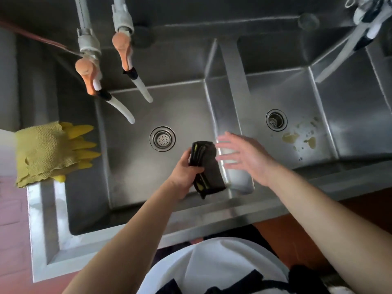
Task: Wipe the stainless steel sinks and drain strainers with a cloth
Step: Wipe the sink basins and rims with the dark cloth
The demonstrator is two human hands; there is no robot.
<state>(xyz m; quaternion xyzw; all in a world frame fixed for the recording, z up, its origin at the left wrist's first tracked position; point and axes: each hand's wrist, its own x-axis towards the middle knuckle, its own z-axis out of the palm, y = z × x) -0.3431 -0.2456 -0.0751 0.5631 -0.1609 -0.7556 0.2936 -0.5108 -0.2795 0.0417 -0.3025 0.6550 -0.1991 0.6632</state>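
— Gripping the folded dark cloth [206, 168] in my left hand [184, 174], fingers curled round its near edge, thumb on top. It hangs in the air above the front right part of the left sink [131, 166], touching no steel.

— And your right hand [246, 154]?

— Loose and spread, fingers straight, holding nothing. It hovers just beside the cloth, over the divider [231, 115] between the two basins.

— Where are the strainers?

— The left strainer [162, 139] sits in the floor of the left sink, just beyond the cloth. The right strainer [276, 120] is in the right sink [350, 115], with yellowish stains [301, 137] on the steel next to it.

— Anything else around?

— Two taps [107, 66] with orange handles and white spouts hang over the left sink's far side. A yellow cloth [40, 151] lies over yellow rubber gloves [84, 143] on the left rim. Another white tap [358, 35] reaches over the right sink's far corner.
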